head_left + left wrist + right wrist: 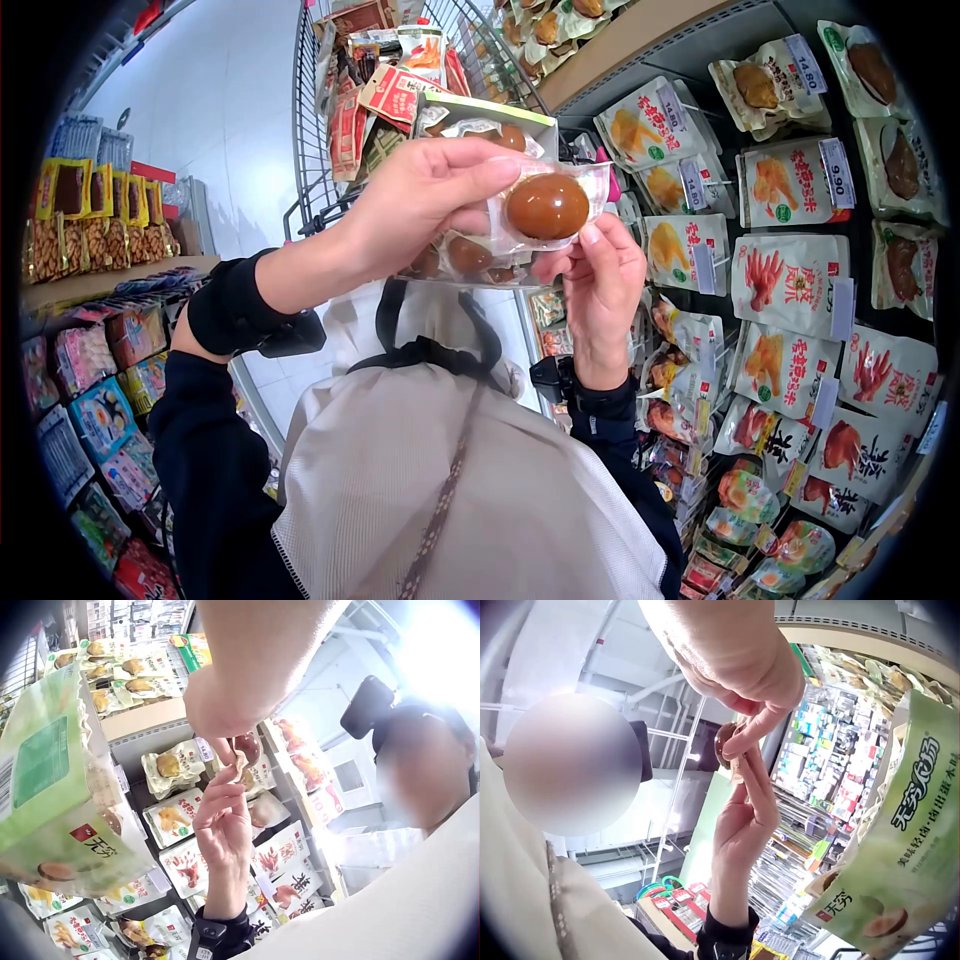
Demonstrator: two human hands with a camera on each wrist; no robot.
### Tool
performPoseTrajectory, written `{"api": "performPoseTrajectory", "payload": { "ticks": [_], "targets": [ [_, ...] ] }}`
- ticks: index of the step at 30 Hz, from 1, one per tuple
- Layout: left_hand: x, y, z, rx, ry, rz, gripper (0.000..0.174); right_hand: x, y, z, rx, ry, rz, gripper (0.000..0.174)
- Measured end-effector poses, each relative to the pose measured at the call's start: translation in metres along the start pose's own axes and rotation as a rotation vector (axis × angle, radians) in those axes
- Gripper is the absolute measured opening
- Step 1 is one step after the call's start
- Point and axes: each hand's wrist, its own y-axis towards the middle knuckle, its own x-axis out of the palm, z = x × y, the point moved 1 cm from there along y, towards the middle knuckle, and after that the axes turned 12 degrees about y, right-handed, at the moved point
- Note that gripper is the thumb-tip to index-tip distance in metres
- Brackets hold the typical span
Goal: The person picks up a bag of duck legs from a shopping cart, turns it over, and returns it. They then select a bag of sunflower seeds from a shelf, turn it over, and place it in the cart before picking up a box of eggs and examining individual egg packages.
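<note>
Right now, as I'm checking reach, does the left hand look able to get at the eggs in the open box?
Likely yes: the open box sits close to the left hand, eggs showing, though that hand must first leave the wrapped egg it pinches to the right hand.

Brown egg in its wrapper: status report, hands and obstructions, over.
Left hand, right hand: both pinching wrapper edges. Brown egg inside, held near open box. Nothing covering egg in head view.
</note>
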Motion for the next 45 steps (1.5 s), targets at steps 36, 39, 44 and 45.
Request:
{"api": "performPoseTrajectory", "payload": {
  "ticks": [36,39,44,45],
  "targets": [
    [0.011,-0.017,-0.002,-0.001,0.278,0.065,0.023,0.006,0.003,0.003,-0.249,-0.03,0.014,0.009],
    [0.011,-0.017,-0.005,0.005,0.214,0.044,0.023,0.005,0.002,0.003,-0.207,0.009,0.033,0.008],
    [0.012,-0.017,0.0,-0.034,0.325,0.061,0.023,0.005,0.001,0.005,-0.236,0.003,0.041,0.008],
    [0.012,-0.017,0.001,-0.033,0.377,0.058,0.021,0.005,0.001,0.005,-0.247,-0.001,0.045,0.008]
  ]
}}
